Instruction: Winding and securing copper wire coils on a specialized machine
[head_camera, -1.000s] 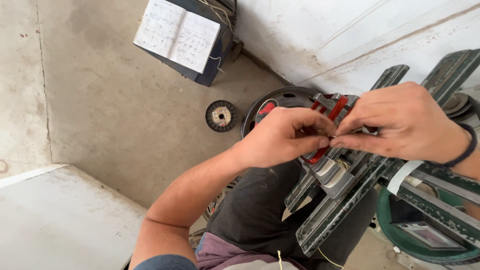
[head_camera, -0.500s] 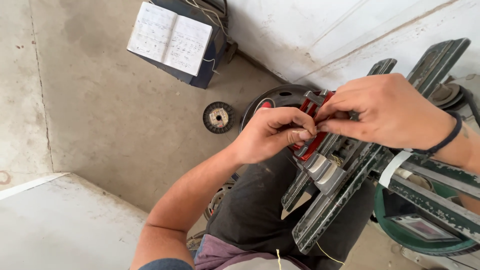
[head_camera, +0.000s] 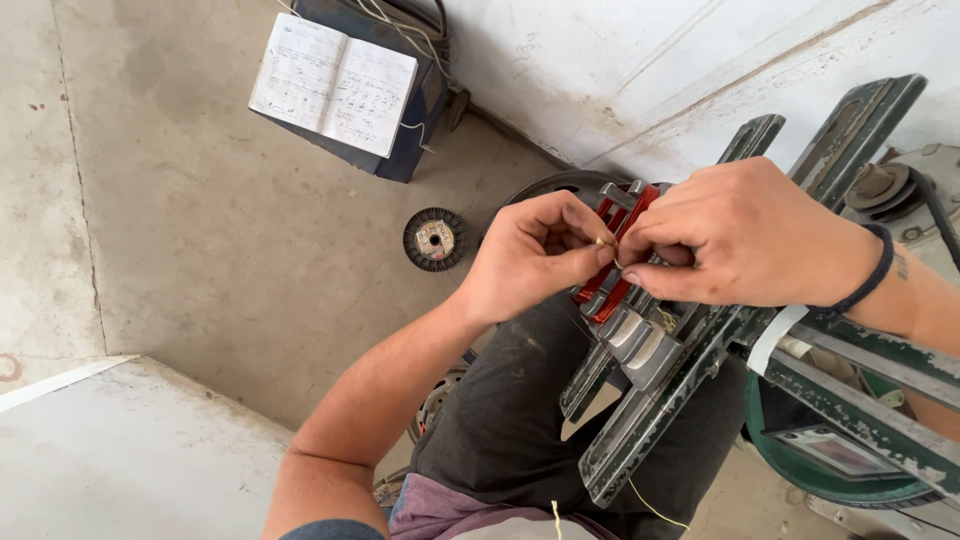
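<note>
I see a thin coppery wire (head_camera: 606, 243) pinched between my two hands near frame centre, slightly toward 1 o'clock. It is fine and short in view, a bright glint where the fingertips meet. My left hand (head_camera: 540, 255) comes in from 7 o'clock, thumb and forefinger pressed together on the wire, the other fingers curled in. My right hand (head_camera: 735, 235) comes in from 3 o'clock, its fingertips closed on the same wire, touching the left fingertips; a dark band sits on its wrist.

Directly under the hands lies a red winding form (head_camera: 612, 255), mostly hidden by my knuckles, so I cannot tell how the wire runs onto it. It sits on a grey-green metal frame (head_camera: 640, 400) with stepped grey blocks, which slants from 6 o'clock up to 1 o'clock across my dark-trousered lap. A pale yellow strand trails off the frame's lower end at 6 o'clock.

Behind the form, a dark round housing (head_camera: 560, 187) shows partly. At 9 o'clock from the hands, well apart on the concrete floor (head_camera: 200, 250), lies a small wire spool (head_camera: 436, 239). At 11 o'clock an open notebook (head_camera: 333, 82) rests on a blue box (head_camera: 420, 110). At 4 o'clock a green bucket (head_camera: 800, 470) stands under the frame's arms.
</note>
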